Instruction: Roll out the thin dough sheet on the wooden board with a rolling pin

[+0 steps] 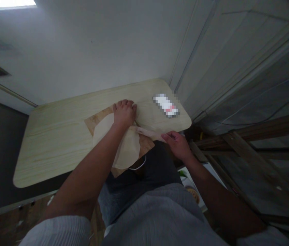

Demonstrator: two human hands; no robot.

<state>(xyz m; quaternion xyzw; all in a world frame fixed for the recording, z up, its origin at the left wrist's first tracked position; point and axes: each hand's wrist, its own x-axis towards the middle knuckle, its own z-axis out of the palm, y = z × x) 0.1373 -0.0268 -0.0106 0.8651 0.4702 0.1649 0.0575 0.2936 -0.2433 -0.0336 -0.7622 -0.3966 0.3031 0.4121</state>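
Observation:
A thin brown wood-patterned board (148, 145) lies at the table's near edge, partly overhanging it. On the board is a pale, roughly round flat sheet (127, 153), whose material I cannot make out for sure. My left hand (125, 111) bears down on the board's far corner with its fingers bent over it; the fingertips are hidden. From beside the left hand a thin, pale, translucent strip (149, 132) stretches to the right. My right hand (176, 143) pinches the strip's free end between thumb and fingers, just off the table's edge.
The light wood-look table (52, 136) stands against a white wall (95, 51). A blurred-out phone-like object (166, 105) lies at its right end. A curved metal rim (139, 165) shows under the board. Wooden beams (249, 150) and a white surface (212, 171) are at right.

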